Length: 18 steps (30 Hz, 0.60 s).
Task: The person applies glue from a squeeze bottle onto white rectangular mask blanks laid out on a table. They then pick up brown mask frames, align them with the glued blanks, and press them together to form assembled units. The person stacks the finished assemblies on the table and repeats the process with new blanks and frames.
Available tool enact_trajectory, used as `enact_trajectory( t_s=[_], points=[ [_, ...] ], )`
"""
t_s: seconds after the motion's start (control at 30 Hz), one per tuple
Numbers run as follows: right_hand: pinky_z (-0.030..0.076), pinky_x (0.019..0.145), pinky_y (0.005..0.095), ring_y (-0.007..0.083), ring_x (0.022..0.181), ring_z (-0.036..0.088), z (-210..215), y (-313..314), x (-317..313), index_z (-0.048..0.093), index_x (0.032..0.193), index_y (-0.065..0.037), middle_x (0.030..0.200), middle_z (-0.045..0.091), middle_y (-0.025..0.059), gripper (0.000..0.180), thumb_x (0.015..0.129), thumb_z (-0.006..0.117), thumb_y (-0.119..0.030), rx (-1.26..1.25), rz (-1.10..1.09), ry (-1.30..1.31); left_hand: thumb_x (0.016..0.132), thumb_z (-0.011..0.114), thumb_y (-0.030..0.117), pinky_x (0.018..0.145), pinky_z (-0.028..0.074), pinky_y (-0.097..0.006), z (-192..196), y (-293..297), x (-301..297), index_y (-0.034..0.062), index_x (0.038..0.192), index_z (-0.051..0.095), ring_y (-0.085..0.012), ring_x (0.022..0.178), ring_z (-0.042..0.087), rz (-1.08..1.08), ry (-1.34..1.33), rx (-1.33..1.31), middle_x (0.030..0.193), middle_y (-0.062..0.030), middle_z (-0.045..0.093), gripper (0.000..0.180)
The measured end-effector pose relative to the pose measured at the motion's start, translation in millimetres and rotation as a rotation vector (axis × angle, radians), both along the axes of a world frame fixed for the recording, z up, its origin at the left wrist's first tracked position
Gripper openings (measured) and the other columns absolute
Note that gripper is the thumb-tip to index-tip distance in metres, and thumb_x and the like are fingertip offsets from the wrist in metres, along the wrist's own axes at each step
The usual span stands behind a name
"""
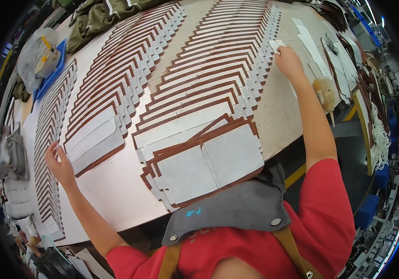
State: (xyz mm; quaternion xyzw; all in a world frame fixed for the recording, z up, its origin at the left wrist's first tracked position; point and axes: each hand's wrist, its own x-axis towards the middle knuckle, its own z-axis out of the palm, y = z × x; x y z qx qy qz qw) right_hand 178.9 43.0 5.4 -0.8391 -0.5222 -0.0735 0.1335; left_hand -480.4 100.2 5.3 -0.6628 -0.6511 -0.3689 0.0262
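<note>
My right hand (289, 63) is at the far right of the longest row, its fingers pinching a small white piece (275, 45). That row of overlapping white panels with brown edges (209, 74) runs away from me up the table. My left hand (60, 163) hovers or rests between the narrow left row of panels (46, 186) and the front of the middle row (95, 139). Its thumb and fingers are apart, with nothing seen in them. Close to my body lies a stack of white, brown-edged panels (209, 165), with a loose brown strip (209, 132) slanting behind it.
A blue tray (51, 76) holds a pot (47, 63) at the back left. Olive cloth (97, 23) is heaped along the far edge. On the right lie white strips (311, 44), a yellowish brush-like tool (324, 91) and brown and white pieces (343, 60).
</note>
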Motion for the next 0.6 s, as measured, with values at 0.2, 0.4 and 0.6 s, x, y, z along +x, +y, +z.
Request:
enact_trajectory(
  t_s=[0.2, 0.4, 0.6],
  points=[
    [0.051, 0.077, 0.042, 0.0334, 0.09, 0.063, -14.6, 11.4, 7.0, 0.065, 0.094, -0.002, 0.102, 0.062, 0.0172, 0.019, 0.08, 0.054, -0.008, -0.282, -0.075, -0.139, 0.09, 0.053, 0.013, 0.085, 0.04, -0.033, 35.5, -14.3, 87.4, 0.0043, 0.107, 0.058, -0.0203, 0.097, 0.051, -0.236, 0.052, 0.027, 0.106, -0.0078, 0.054, 0.019],
    [0.052, 0.071, 0.04, 0.0321, 0.084, 0.064, -7.2, 22.1, 21.8, 0.063, 0.091, 0.0, 0.097, 0.064, 0.0171, 0.017, 0.08, 0.052, -0.006, -0.216, 0.024, -0.173, 0.089, 0.053, 0.009, 0.095, 0.037, -0.034, 56.5, -55.1, 149.0, 0.0022, 0.103, 0.058, -0.0234, 0.108, 0.05, -0.382, 0.009, 0.0, 0.11, -0.0104, 0.055, 0.016],
    [0.049, 0.05, 0.0266, 0.0161, 0.051, 0.058, 60.6, -29.9, -64.4, 0.053, 0.089, 0.003, 0.071, 0.06, 0.0104, 0.013, 0.087, 0.054, -0.01, 0.667, 0.378, 0.921, 0.084, 0.054, 0.002, 0.082, 0.043, -0.028, 53.4, -113.1, 202.0, 0.003, 0.105, 0.058, -0.0159, 0.09, 0.054, -0.653, -0.369, -0.263, 0.105, -0.0078, 0.056, 0.021]
  ],
)
